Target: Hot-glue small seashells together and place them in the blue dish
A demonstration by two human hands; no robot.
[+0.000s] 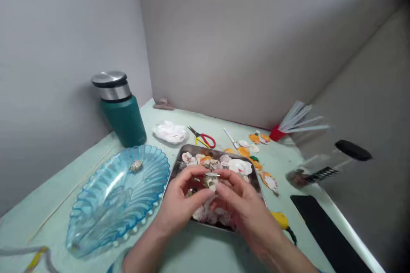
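My left hand (182,199) and my right hand (245,202) meet over a metal tray (177,163) filled with several seashells. Both pinch one small pale shell (211,181) between their fingertips, just above the tray. To the left lies a blue shell-shaped glass dish (112,204) with a single small shell (136,165) resting in it.
A green flask (123,113) with a steel lid stands at back left. Behind the tray are a white shell (169,132), red-and-yellow scissors (203,137), a pen (230,137), painted orange shells (253,145) and a red holder of white sticks (296,123). A black pad (323,230) lies right.
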